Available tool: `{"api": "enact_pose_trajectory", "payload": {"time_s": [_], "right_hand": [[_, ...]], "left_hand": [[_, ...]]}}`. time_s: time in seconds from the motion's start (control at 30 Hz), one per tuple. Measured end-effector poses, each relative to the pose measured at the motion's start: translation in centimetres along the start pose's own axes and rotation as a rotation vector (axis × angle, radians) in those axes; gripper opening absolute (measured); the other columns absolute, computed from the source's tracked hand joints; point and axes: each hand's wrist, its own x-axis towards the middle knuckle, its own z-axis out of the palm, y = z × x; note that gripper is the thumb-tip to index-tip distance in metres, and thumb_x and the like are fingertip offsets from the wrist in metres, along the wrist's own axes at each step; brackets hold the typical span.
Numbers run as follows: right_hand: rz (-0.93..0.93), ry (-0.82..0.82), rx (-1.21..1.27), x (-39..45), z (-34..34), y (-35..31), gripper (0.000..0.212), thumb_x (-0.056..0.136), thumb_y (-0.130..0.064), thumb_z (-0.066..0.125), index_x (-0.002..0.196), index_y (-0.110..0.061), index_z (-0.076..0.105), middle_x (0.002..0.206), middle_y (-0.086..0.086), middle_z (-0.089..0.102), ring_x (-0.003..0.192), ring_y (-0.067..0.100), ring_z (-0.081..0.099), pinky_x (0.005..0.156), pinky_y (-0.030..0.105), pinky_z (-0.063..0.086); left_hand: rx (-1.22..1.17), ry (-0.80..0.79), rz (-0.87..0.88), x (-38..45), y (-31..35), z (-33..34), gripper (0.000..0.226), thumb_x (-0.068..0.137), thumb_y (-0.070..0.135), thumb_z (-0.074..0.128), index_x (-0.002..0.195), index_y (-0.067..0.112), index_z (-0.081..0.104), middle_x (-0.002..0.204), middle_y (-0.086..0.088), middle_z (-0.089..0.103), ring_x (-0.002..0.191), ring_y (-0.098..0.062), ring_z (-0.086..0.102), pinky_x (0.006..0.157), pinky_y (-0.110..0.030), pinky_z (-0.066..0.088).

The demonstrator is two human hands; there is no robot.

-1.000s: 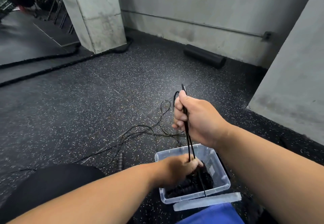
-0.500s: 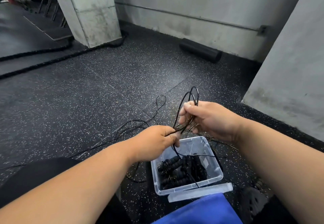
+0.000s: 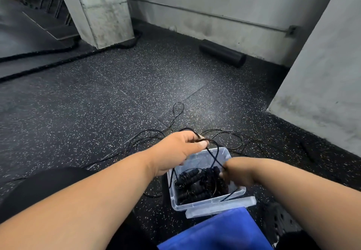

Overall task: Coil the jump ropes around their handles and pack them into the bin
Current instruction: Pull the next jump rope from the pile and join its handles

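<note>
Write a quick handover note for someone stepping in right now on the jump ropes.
Left hand: pinches a bunch of rope loops above the bin's far edge.
Right hand: blurred, over the bin, seems to grip the same rope lower down.
Bin: clear, on the floor, already holds several black handles with coiled rope.
Loose rope trails on the floor beyond the bin.
Lid lies against the bin's near side.
Left: finish coiling the held rope, pack it, gather the loose rope.
</note>
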Motion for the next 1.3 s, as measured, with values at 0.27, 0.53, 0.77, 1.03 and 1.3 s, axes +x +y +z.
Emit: {"api": "enact_pose_trajectory", "payload": {"time_s": [0.27,0.53,0.77,1.03,1.3], "right_hand": [[0.316,-0.043,-0.240,0.0,-0.5,5.9,0.013,0.092,-0.006,0.062,0.097,-0.007,0.074,0.086,0.007,0.067,0.087,0.026,0.060,0.089,0.035,0.054],[0.468,0.068,-0.219,-1.4,-1.2,6.9,0.027,0.087,-0.010,0.061,0.112,-0.013,0.071,0.112,0.004,0.071,0.104,0.027,0.068,0.089,0.036,0.057],[0.152,0.738,0.468,-2.8,-3.5,5.4,0.029,0.106,-0.042,0.048,0.091,-0.022,0.062,0.085,-0.001,0.070,0.082,0.024,0.067,0.073,0.039,0.054],[-0.261,0.634,0.743,-4.3,-4.5,-3.3,0.023,0.105,-0.047,0.047,0.108,-0.041,0.070,0.099,-0.016,0.075,0.092,0.014,0.071,0.089,0.044,0.059],[-0.451,0.524,0.868,-1.4,-2.7,-9.3,0.022,0.101,-0.046,0.060,0.115,-0.031,0.069,0.066,-0.014,0.057,0.064,0.004,0.053,0.064,0.023,0.046]], "left_hand": [[-0.122,-0.109,-0.115,0.2,-0.8,2.4,0.019,0.109,0.028,0.056,0.123,0.017,0.065,0.071,0.008,0.048,0.056,-0.005,0.037,0.054,-0.020,0.034],[-0.168,-0.073,-0.092,0.7,-0.5,2.9,0.016,0.110,0.029,0.053,0.115,0.018,0.063,0.076,0.006,0.050,0.059,-0.005,0.039,0.058,-0.021,0.037],[-0.633,0.129,0.093,1.0,3.3,-1.5,0.029,0.107,0.035,0.051,0.123,0.012,0.058,0.077,0.007,0.049,0.064,-0.005,0.038,0.057,-0.023,0.036],[-1.133,-0.006,0.288,-0.5,8.6,-2.9,0.031,0.109,0.046,0.043,0.093,0.026,0.060,0.081,0.004,0.050,0.060,-0.005,0.044,0.054,-0.018,0.036],[-1.206,-0.059,0.370,-2.1,11.1,-2.3,0.028,0.109,0.042,0.044,0.099,0.024,0.063,0.087,0.003,0.054,0.063,-0.006,0.046,0.058,-0.018,0.032]]}}
